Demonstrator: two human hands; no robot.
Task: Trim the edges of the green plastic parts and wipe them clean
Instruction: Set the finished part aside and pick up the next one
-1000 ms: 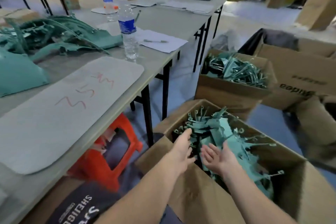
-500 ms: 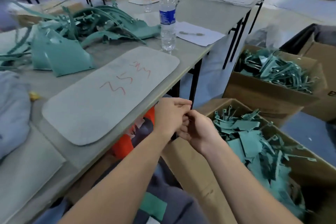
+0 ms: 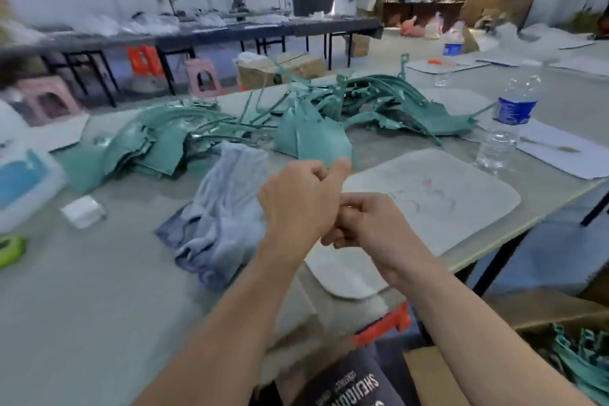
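The left hand [image 3: 298, 204] and the right hand [image 3: 365, 224] are held together above the near edge of the table [image 3: 82, 306], knuckles touching. The fingers of both are curled inward. Whether anything small is pinched between them cannot be told, since the contact is hidden by the hands themselves.

Part of a pale mat [image 3: 445, 208] marked with red scribbles is covered by the right hand and forearm. A crumpled grey-blue cloth [image 3: 227, 204] is seen just left of the left hand, partly hidden behind its wrist.

The green plastic parts [image 3: 313, 135] are found beyond the hands in the middle of the table. A folded piece stands just behind the raised left thumb, a flatter stack [image 3: 155, 148] lies behind the cloth, and a tangle of long curved strips [image 3: 395, 105] is spread towards the right.

A water bottle [image 3: 509, 119] with a blue label stands beside the far end of the mat, near a sheet of paper [image 3: 560, 152]. At the left edge a clear container [image 3: 23, 181], a small white block [image 3: 84, 211] and a green tape roll [image 3: 10, 249] are laid out.

Below the table's right end a cardboard box [image 3: 543, 310] with more green pieces [image 3: 580, 356] is visible, and an orange stool [image 3: 385, 326] is partly hidden by the tabletop.
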